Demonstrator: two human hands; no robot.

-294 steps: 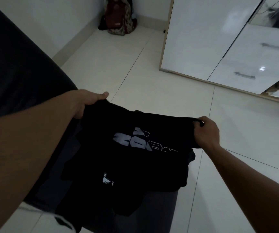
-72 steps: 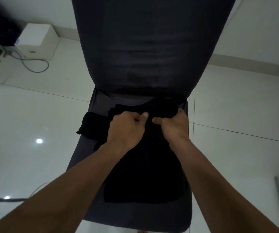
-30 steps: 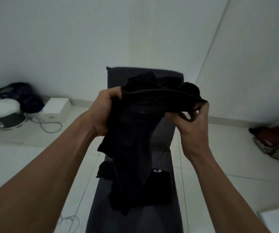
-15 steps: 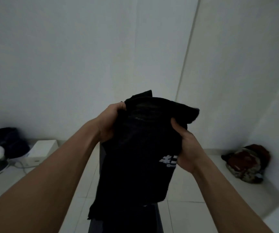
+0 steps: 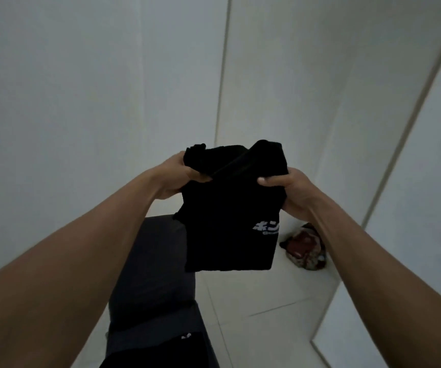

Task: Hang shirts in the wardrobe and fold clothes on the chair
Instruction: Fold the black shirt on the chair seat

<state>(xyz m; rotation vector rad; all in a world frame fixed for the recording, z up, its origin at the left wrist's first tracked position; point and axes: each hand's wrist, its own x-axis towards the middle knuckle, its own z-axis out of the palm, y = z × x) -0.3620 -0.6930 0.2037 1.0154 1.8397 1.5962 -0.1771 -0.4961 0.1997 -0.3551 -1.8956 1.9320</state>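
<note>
Your left hand (image 5: 180, 173) fingers buried in black shirt (image 5: 227, 213) folds. Shirt's white print (image 5: 267, 229) wraps round fold, unreadable. Second dark garment (image 5: 166, 351) on chair (image 5: 155, 274) cut by bottom edge. Corner bag (image 5: 305, 248) blurry, half behind your right forearm.

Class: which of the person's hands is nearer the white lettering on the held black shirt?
Right. The right hand grips the black shirt on the side just above the white lettering; the left hand grips the opposite top corner, farther away.
</note>
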